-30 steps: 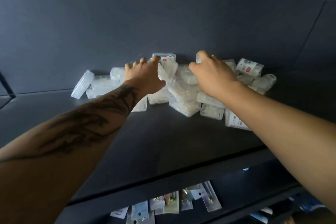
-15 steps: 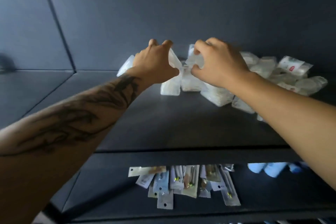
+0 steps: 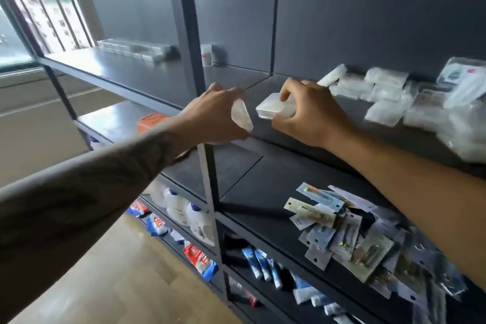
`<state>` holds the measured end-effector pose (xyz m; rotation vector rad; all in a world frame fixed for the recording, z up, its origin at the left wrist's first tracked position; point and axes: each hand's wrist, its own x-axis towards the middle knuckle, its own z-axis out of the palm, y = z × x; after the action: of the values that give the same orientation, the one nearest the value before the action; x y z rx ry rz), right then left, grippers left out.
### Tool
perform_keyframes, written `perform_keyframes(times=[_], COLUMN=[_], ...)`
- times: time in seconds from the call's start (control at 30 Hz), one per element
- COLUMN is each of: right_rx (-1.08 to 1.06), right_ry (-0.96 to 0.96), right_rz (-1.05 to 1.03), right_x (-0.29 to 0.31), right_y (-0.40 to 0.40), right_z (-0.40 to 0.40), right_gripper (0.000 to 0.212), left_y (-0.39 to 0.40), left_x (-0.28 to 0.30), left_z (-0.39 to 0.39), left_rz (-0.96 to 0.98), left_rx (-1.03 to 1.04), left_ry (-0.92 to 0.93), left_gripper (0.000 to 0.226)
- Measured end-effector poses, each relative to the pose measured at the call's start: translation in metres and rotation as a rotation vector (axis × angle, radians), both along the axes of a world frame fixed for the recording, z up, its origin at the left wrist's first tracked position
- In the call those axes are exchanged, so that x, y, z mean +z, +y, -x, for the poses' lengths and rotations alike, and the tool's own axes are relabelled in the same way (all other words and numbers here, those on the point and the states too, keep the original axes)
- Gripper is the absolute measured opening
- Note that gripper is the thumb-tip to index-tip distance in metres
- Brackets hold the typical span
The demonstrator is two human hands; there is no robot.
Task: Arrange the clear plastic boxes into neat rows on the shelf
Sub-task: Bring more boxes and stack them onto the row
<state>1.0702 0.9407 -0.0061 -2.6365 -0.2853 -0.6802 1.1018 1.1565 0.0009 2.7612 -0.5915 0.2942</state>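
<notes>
My left hand [image 3: 214, 116] grips one clear plastic box [image 3: 241, 116], held on edge in front of the dark shelf post. My right hand [image 3: 311, 116] pinches another clear plastic box [image 3: 273, 107] between thumb and fingers, held flat just above the dark shelf [image 3: 289, 137]. To the right a loose heap of clear boxes [image 3: 389, 97] lies on that shelf, blurred. Far left, on the same level of the neighbouring bay, a neat row of clear boxes [image 3: 134, 49] runs along the back.
A vertical shelf post [image 3: 189, 34] stands between the bays. A small white container [image 3: 206, 55] sits at the back. Lower shelves hold carded packets [image 3: 339, 231], white bottles [image 3: 181, 208], tubes [image 3: 260, 263] and an orange box [image 3: 151, 120]. Wooden floor lies at the lower left.
Both hands have lifted a box each out of the heap and carried them leftward. The view has swung left, revealing the neighbouring bay and its row.
</notes>
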Motion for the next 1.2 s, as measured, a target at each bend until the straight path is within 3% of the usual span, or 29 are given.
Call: perform_keyframes(times=[0.43, 0.63, 0.77, 0.87, 1.2], right_rx=[0.321, 0.373, 0.394, 0.431, 0.471], right_ry=[0.104, 0.158, 0.133, 0.16, 0.114], right_rz=[-0.056, -0.068, -0.067, -0.077, -0.034], right_x=[-0.012, -0.036, -0.043, -0.046, -0.05], right_y=[0.237, 0.352, 0.413, 0.448, 0.552], right_z=[0.005, -0.008, -0.016, -0.029, -0.13], right_gripper=[0.038, 0.042, 0.054, 0.042, 0.038], left_y=[0.266, 0.383, 0.439, 0.47, 0.559], left_x=[-0.016, -0.034, -0.041, -0.045, -0.064], left_z=[0.061, 0.073, 0.068, 0.06, -0.012], left_rz=[-0.003, -0.016, -0.02, -0.008, 0.101], left_rx=[0.339, 0.391, 0.399, 0.39, 0.432], left_ry=[0.057, 0.092, 0.08, 0.078, 0.104], left_gripper=[0.08, 0.073, 0.07, 0.065, 0.064])
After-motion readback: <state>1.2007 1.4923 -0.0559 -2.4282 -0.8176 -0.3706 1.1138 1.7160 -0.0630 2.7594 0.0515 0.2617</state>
